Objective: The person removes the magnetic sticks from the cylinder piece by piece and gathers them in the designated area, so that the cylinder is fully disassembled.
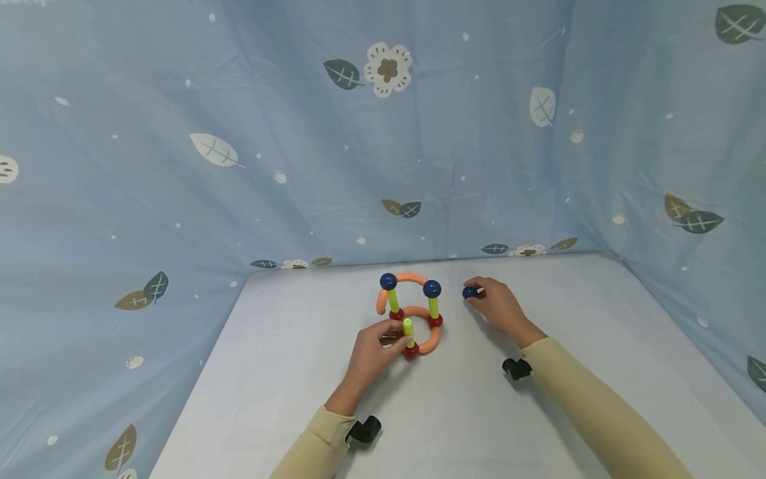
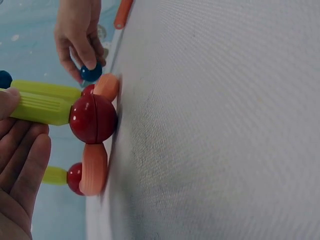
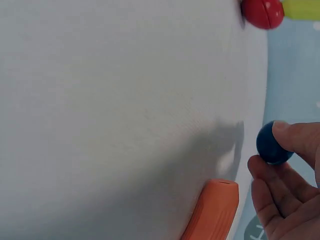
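Note:
My left hand (image 1: 370,356) pinches an upright yellow-green rod (image 1: 408,330) between thumb and fingers. The rod's lower end sits on a red ball (image 2: 93,119), which a curved orange rod (image 1: 431,340) joins to the rest of a small frame. Two more yellow-green rods stand on red balls behind it, topped by a blue ball (image 1: 388,281) and another blue ball (image 1: 432,289). Curved orange pieces also extend from these top balls. To the right of the frame, my right hand (image 1: 499,309) holds a loose blue ball (image 3: 272,143) between thumb and fingertips, apart from the frame.
An orange rod (image 3: 212,210) lies on the white table (image 1: 269,372) close to my right hand; the head view does not show it. Behind the table hangs a blue curtain (image 1: 311,146) with leaves and flowers. A black wrist camera (image 1: 517,368) is on my right sleeve.

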The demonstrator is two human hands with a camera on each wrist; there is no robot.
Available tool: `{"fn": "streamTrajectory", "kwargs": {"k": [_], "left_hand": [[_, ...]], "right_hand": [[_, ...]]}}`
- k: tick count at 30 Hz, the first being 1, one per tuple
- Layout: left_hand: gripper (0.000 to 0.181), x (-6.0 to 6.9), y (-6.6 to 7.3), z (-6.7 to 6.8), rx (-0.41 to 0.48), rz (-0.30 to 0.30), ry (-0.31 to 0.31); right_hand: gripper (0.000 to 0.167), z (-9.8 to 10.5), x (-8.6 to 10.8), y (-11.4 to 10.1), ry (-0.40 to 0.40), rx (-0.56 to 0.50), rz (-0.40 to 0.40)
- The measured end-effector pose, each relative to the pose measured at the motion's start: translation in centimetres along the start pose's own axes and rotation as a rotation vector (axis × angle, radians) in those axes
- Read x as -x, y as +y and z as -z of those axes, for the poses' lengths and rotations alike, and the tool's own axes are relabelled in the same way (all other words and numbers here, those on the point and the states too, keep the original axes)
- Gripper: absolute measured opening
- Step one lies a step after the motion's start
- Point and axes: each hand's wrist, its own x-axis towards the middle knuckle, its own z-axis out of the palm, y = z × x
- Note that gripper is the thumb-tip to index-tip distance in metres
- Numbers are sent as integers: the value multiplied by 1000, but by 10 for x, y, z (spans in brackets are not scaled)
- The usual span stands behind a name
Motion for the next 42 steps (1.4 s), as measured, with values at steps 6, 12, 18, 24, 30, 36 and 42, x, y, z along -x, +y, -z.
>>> {"fn": "streamTrajectory", "kwargs": {"k": [6, 12, 18, 24, 30, 36, 42], "left_hand": [[20, 0, 0, 0, -5, -5, -2], [20, 0, 0, 0, -10, -2, 0], [20, 0, 1, 0, -10, -1, 1], [20, 1, 1, 0, -7, -1, 1], [20, 1, 0, -1, -5, -5, 3], [21, 0, 0, -1, -6, -3, -2], [21, 1, 0, 0, -10, -5, 2]], "right_hand": [[36, 0, -12, -4, -32, 11, -71], [36, -4, -20, -3, -37, 22, -100], [36, -5, -23, -3, -48, 42, -121], [37, -4, -23, -4, -53, 44, -140], [41, -4, -21, -2, -47, 30, -126], [45, -3, -20, 1, -38, 15, -119], [50, -5, -19, 1, -50, 8, -129]]}}
